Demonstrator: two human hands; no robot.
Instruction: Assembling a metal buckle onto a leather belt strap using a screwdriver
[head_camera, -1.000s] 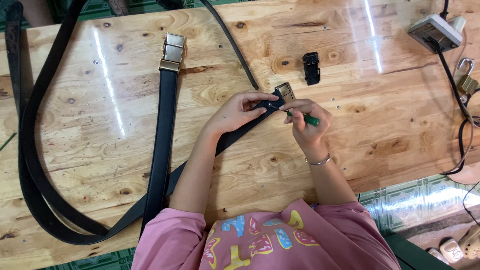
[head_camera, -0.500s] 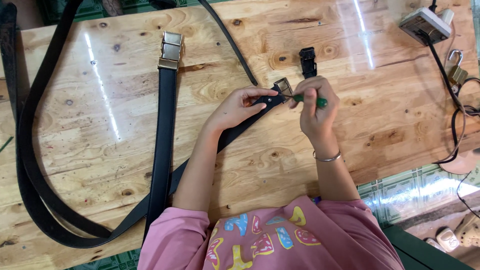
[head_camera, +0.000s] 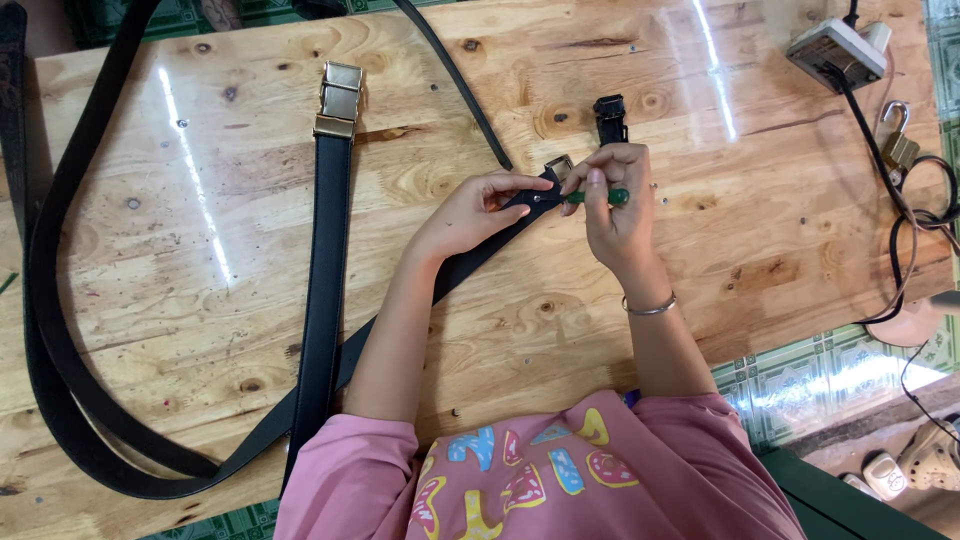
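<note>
Workbench (head_camera: 700, 300) of pale knotty plywood, seen from above, carrying all items shown. Long black belt (head_camera: 60, 400) loops along the bench's left edge, curves round near the front and runs diagonally up toward the centre, where its end lies between both hands. Second black belt (head_camera: 325, 300) lies straight and parallel beside it, ending in a gold-coloured rectangular buckle (head_camera: 338, 98) at the far side. Left forearm extends diagonally from the pink sleeve; left hand (head_camera: 470, 212) rests low on the bench, thumb and fingers pinched on the belt end (head_camera: 535, 198), pressing it down. Right forearm rises nearly straight from the body, with a thin metal bangle (head_camera: 650, 306) at the wrist; right hand (head_camera: 615, 205) is curled closed around a small green-handled tool (head_camera: 600, 197), held level with its tip directed left at the belt end. Small metal clasp (head_camera: 558, 167) sits at the belt end, just beyond the left fingertips and touching the right hand's knuckles. Small black clip (head_camera: 609, 112) lies just beyond the right hand. White power adapter (head_camera: 835, 50), padlock (head_camera: 897, 148) and black cable (head_camera: 905, 250) occupy the far right edge.
</note>
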